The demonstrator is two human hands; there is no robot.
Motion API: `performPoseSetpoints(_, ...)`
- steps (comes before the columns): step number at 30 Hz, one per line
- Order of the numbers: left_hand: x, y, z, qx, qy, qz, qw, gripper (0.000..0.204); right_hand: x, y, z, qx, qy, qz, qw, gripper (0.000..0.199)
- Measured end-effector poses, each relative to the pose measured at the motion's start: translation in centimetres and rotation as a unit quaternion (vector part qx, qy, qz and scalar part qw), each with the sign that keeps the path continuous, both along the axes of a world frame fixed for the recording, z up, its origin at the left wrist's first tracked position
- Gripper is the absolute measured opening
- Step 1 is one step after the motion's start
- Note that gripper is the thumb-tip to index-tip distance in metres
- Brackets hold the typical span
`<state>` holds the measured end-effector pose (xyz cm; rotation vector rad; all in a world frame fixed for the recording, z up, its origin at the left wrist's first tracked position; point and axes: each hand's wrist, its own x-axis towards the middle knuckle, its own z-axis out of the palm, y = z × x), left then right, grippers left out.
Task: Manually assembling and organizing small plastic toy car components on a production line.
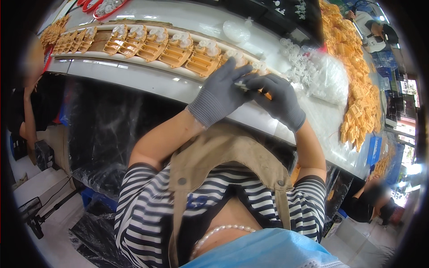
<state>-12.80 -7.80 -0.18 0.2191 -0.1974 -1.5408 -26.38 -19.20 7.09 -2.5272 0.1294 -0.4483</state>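
Left hand (222, 93) seems to pinch a pale part (241, 85), right hand (282, 102) I cannot tell; probably fitting, next needing careful alignment.

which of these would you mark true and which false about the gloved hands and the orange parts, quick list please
1. The left hand and right hand are gloved in grey. True.
2. The clear plastic bag is left of both hands. False: the clear plastic bag is to their right.
3. A row of orange parts stretches off to the left of the hands. True.
4. The sleeves are plain red. False: the sleeves have dark and white stripes.
5. A heap of loose orange parts lies beyond the bag, toward the right. True.
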Motion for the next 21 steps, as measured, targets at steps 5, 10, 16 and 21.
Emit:
performPoseSetpoints(5, 0.1, 0.5, 0.1, 0.0, -0.348, 0.133, 0.928, 0.04, 1.1, 0.3, 0.0, 0.019, -0.017, -0.012, 1.0, 0.019)
performPoseSetpoints(10, 2.8, -0.1, 4.0, 0.088, 0.073, 0.056, 0.992, 0.044, 2.0, 0.0, 0.2, 0.161, -0.036, -0.121, 0.979, 0.015)
performPoseSetpoints(16, 13.5, -7.0, 6.0, -0.103, -0.276, 0.329, 0.897, 0.027, 3.7, -0.7, 1.1, 0.426, -0.12, -0.157, 0.883, 0.014)
performPoseSetpoints(21, 23.2, -15.6, 6.9, 0.246, -0.783, 0.483, 0.303, 0.06, 4.1, 0.2, 0.3, 0.43, -0.132, -0.123, 0.885, 0.012)
